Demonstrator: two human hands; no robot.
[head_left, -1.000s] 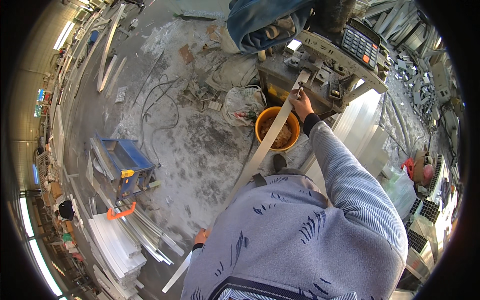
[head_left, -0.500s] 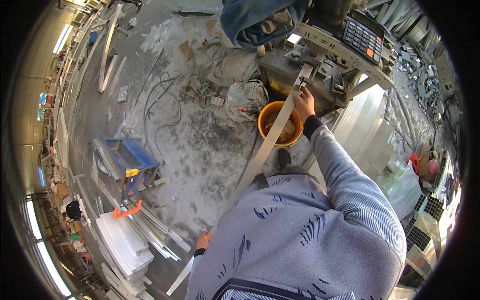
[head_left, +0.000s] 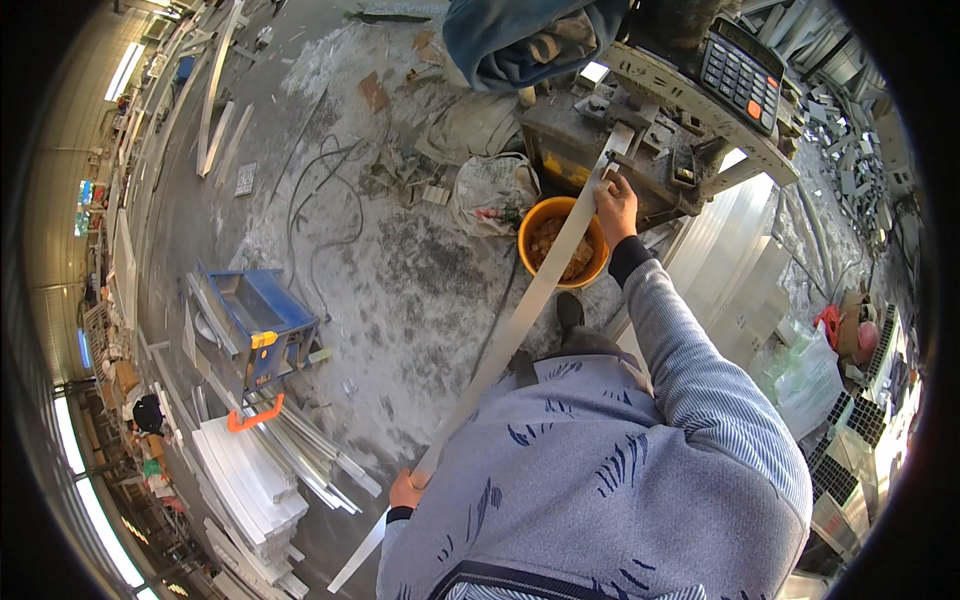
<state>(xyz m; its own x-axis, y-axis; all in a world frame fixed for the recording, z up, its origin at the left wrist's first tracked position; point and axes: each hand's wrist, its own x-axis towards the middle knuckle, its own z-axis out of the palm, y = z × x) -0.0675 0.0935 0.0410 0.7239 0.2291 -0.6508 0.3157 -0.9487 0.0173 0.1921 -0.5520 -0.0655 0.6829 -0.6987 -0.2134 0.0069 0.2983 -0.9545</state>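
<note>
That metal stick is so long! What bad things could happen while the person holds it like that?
The long metal strip is held only near its two ends, by the left hand and right hand, so its middle might sag or wobble. Its far end rests at the machine, close to the right hand's fingers, which could get pinched. The near end pokes out behind the person and might bump the stacked white profiles.

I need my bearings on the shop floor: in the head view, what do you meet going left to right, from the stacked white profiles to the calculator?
Stack of white profiles → blue bin → left hand gripping the long metal strip → orange bucket → right hand on the strip's far end → calculator.
</note>
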